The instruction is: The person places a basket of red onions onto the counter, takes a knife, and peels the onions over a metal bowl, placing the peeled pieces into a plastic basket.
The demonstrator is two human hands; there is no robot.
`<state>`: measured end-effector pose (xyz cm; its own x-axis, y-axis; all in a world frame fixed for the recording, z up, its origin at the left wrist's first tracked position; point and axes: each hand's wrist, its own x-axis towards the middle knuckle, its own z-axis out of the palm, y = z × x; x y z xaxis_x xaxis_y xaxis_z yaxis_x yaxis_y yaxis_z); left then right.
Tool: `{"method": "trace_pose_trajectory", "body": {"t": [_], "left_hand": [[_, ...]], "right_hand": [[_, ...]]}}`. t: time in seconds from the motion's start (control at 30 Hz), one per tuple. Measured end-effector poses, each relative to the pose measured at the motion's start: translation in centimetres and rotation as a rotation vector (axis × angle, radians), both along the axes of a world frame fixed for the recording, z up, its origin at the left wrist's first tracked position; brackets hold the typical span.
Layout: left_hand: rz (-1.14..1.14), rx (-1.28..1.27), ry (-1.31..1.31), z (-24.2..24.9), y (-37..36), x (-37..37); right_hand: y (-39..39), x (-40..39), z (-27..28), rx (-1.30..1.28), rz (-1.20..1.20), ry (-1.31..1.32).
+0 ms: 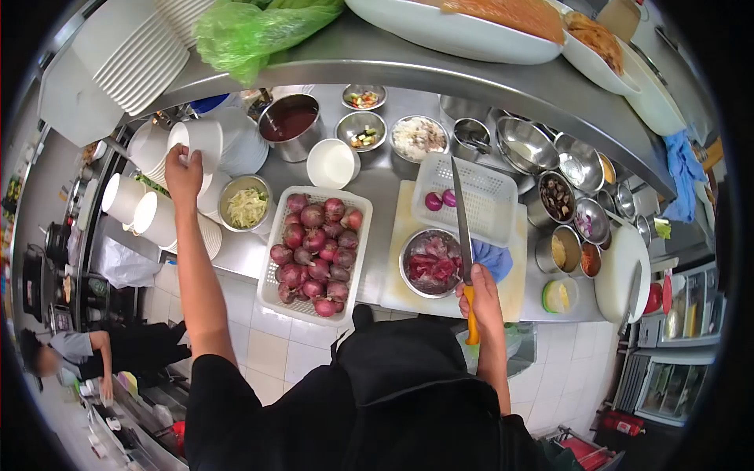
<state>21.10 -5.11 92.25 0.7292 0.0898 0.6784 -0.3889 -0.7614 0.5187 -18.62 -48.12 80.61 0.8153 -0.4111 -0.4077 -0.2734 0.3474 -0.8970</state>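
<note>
My right hand (485,302) is closed around the yellow handle of a long kitchen knife (460,208), its blade pointing away from me. Under the blade sits a steel bowl (404,263) of dark red pieces, on a pale cutting board (393,290). Behind it, a white perforated basket (503,196) holds two peeled red onions (441,199). Out to the left, my left hand (185,170) grips the edge of a white dish (206,137) among stacked dishes; its fingertips are partly hidden. Between my arms stands a white basket (267,294) full of unpeeled red onions (316,251).
A steel bowl of pale shredded vegetable (246,206) stands near my left forearm. A pot of dark red liquid (290,122) and a white tub (333,163) are farther back. Steel bowls (581,161) crowd the right. A metal shelf (377,74) overhangs the counter. Another person (102,353) is at far left.
</note>
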Motion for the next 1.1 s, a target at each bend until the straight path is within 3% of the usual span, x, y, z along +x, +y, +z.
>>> {"method": "trace_pose_trajectory", "body": {"t": [0.1,0.17,0.2,0.27,0.37,0.43,0.47,0.5,0.57,0.6,0.77,1.1], "left_hand": [[-0.307,-0.708,0.359,-4.3,-5.0,0.0],[-0.724,-1.218,0.762,-7.2,-12.9,-4.0],[-0.782,-1.405,0.963,-8.2,-16.5,-5.5],[-0.87,-1.485,1.189,-10.5,-21.5,-7.8],[-0.677,-1.452,1.246,-16.0,-23.7,-5.3],[-0.213,-0.369,0.421,-13.5,-24.0,-6.6],[-0.219,-0.226,0.241,-17.3,-22.9,-3.1],[-0.238,-0.219,0.251,-17.0,-22.9,-2.6],[-0.189,0.196,0.58,-15.8,-23.3,-2.7],[-0.194,0.286,0.615,-16.5,-23.4,-1.8],[-0.156,0.593,0.697,-17.5,-24.7,-0.3],[-0.252,0.457,0.703,-16.2,-24.3,-1.6]], "right_hand": [[0.1,-0.3,-0.2,0.016,-0.006,0.001],[0.1,-0.5,-0.5,0.022,-0.024,0.001],[0.1,-0.7,-0.3,0.024,-0.023,-0.003],[-0.3,-1.3,-0.3,0.012,-0.032,-0.005],[-0.7,-2.3,0.0,-0.01,-0.053,-0.01],[-1.0,-3.5,-0.1,-0.019,-0.108,-0.009],[-1.1,-3.8,-0.3,-0.005,-0.135,0.002],[-1.2,-4.3,-0.5,0.008,-0.162,0.017],[-0.9,-5.0,-0.6,0.021,-0.183,0.049],[-0.9,-5.2,-0.9,0.032,-0.177,0.064],[-0.8,-5.8,0.0,0.02,-0.191,0.072],[-1.2,-6.6,-1.4,0.036,-0.199,0.036]]}}
